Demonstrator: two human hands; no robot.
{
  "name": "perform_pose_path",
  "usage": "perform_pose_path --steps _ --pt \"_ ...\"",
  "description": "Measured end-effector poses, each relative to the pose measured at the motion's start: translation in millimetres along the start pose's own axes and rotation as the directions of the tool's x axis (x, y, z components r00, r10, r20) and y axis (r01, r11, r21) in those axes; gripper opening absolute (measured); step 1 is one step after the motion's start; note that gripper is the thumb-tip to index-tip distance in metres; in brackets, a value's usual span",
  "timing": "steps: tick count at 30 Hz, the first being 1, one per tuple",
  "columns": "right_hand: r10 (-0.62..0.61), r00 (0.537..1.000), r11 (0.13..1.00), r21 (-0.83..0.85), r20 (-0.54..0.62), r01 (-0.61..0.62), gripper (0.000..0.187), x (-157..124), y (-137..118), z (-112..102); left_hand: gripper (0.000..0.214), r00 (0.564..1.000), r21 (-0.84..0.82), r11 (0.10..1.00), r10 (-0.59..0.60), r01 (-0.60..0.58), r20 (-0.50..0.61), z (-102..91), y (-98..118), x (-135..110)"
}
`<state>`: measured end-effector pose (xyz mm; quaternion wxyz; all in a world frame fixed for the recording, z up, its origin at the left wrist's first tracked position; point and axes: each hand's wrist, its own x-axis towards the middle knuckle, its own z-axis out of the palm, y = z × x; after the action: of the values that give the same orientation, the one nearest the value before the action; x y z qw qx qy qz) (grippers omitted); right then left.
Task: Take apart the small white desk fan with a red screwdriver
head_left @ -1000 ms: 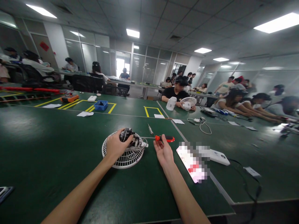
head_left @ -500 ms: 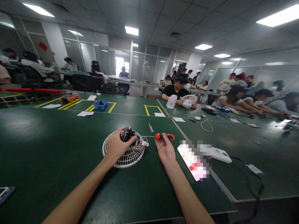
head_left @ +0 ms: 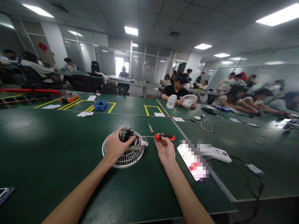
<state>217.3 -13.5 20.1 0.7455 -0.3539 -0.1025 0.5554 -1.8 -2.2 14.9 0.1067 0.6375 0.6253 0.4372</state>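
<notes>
A white round fan grille lies flat on the green table, with a black fan motor and white wiring on top of it. Wrapped around the motor's side is my left hand, thumb across its front. My right hand holds a red and black screwdriver by the handle, palm up. The shaft points left and reaches the motor parts; its tip is hidden among them. Just beyond it lies a small clear-handled screwdriver.
Right of my right hand lies a lit phone, beside a white device with a dark strap. Farther back are a blue bin, an orange tool and a white cable. Across the table a person holds another fan part.
The screwdriver handle has turned slightly in my right hand, showing a different side. My left hand stays on the motor, which has hardly moved.
</notes>
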Motion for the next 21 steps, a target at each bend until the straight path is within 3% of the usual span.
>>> perform_pose_path --steps 4,8,21 --pt "0.011 1.000 1.000 0.002 -0.029 -0.011 0.012 -4.4 1.5 3.7 0.076 1.000 0.010 1.000 0.002 -0.002 0.009 -0.7 2.3 0.0" --pt "0.004 0.997 0.998 -0.055 -0.077 -0.009 0.019 -4.3 5.3 3.1 0.076 1.000 -0.009 1.000 -0.007 0.007 0.016 -0.6 2.3 0.5" --pt "-0.054 0.999 0.998 -0.038 -0.005 0.054 0.023 -0.7 5.5 -1.3 0.072 1.000 0.014 1.000 0.012 -0.012 0.015 -0.3 2.0 -0.1"
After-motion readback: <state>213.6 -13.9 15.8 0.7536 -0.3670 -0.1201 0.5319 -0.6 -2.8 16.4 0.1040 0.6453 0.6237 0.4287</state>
